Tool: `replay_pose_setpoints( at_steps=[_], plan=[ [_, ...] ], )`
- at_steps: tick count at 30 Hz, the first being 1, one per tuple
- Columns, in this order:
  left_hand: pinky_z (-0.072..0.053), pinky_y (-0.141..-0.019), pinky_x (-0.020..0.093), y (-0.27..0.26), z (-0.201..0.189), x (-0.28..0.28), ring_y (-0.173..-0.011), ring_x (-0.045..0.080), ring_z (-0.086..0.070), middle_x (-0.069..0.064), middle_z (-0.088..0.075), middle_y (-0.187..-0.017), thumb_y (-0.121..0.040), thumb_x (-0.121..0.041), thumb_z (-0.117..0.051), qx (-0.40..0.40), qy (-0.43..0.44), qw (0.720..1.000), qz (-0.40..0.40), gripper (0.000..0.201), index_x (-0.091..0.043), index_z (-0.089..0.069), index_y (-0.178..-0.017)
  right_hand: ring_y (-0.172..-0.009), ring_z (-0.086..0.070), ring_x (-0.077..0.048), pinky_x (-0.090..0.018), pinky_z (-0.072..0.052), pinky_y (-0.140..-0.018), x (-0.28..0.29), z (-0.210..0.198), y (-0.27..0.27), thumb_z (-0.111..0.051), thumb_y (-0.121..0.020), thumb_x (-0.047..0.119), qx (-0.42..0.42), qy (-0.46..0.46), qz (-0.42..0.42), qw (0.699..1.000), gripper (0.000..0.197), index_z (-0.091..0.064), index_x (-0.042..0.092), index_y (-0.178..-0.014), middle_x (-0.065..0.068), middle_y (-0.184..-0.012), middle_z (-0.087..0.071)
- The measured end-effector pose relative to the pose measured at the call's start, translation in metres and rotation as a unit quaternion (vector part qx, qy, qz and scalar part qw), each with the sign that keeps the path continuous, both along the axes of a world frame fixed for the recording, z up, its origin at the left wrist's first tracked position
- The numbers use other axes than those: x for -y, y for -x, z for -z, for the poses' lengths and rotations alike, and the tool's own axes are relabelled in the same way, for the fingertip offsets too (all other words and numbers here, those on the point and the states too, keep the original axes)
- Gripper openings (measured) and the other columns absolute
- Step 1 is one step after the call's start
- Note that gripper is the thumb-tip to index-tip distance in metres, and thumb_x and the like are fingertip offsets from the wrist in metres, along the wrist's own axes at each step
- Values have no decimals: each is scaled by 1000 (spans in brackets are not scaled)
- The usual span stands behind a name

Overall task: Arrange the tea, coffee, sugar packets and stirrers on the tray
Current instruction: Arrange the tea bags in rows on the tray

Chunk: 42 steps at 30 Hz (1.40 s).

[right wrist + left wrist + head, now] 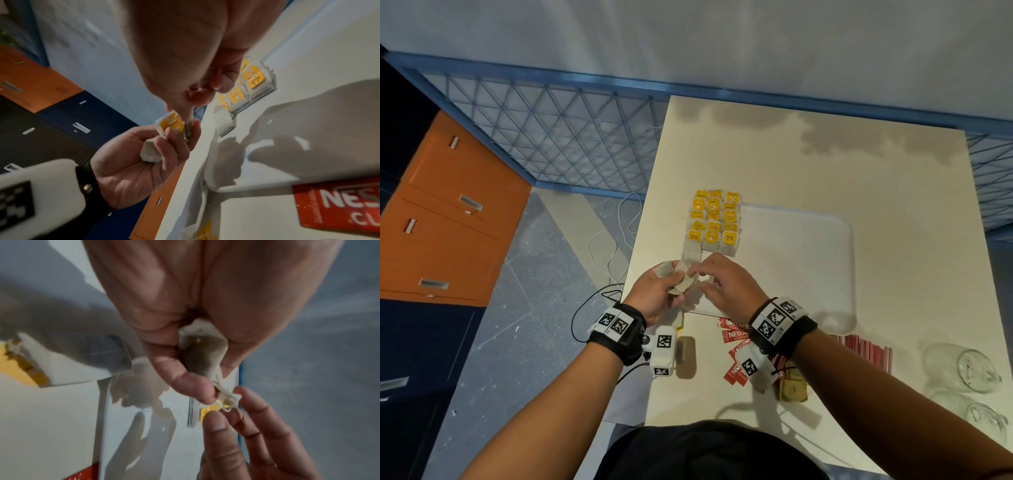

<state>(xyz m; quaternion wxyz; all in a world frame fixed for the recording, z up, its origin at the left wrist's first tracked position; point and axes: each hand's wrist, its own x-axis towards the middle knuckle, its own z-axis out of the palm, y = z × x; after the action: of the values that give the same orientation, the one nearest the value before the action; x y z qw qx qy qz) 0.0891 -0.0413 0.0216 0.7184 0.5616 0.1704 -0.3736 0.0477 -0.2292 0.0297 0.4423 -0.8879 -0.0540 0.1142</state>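
Observation:
Tea bags with yellow tags (714, 219) lie in neat rows along the left side of the white tray (808, 257). Just in front of them, my left hand (671, 277) grips a small bunch of tea bags (681, 282) above the tray's near left corner. The bunch shows as one curled bag (203, 353) in the left wrist view. My right hand (698, 274) pinches the yellow tag (208, 411) of one of those bags (170, 125). Red Nescafe coffee packets (734, 337) lie on the table below my right wrist, with one of them (339, 206) seen close.
Red sticks (866, 353) lie in a row right of the coffee packets, and brown packets (794, 390) sit near the table's front edge. Clear glasses (976, 370) stand at the right. The cream table (825, 164) ends at the left above the floor and orange drawers (448, 212).

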Motion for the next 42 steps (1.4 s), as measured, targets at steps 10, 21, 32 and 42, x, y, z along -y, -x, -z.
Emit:
replay_pose_setpoints(
  at_steps=[10, 21, 32, 42],
  plan=[
    [-53, -53, 22, 4, -7, 7, -71, 21, -62, 16, -65, -87, -102, -13, -55, -10, 19, 1000, 20, 16, -8, -61, -116, -78, -52, 5, -29, -46, -75, 6, -6, 13, -62, -98, 31, 18, 9, 18, 1000, 12, -71, 26, -104, 14, -103, -55],
    [-55, -58, 27, 5, -8, 14, -66, 18, -65, 13, -67, -83, -98, -12, -60, -38, 42, 998, -8, 23, -8, -66, -119, -75, -66, -24, -47, -57, -75, 14, -20, 7, -61, -99, 30, -32, -117, 103, 987, 2, -61, 30, -97, 1, -83, -68],
    [-49, -46, 19, 2, -2, 7, -66, 17, -64, 11, -68, -88, -101, -14, -54, -42, -2, 999, -18, 19, -3, -65, -111, -74, -56, -5, -28, -44, -72, 38, 10, -38, -61, -99, 21, -37, -13, 109, 993, 8, -60, 21, -107, 14, -83, -59],
    [-52, -52, 23, 2, -2, -3, -79, 23, -64, 13, -68, -101, -100, -22, -53, -62, 3, 998, -28, 30, -2, -65, -120, -85, -64, -24, -33, -49, -72, 24, 40, -61, -59, -98, 28, -86, 128, 93, 984, 8, -59, 24, -105, 5, -90, -65]
  ],
)
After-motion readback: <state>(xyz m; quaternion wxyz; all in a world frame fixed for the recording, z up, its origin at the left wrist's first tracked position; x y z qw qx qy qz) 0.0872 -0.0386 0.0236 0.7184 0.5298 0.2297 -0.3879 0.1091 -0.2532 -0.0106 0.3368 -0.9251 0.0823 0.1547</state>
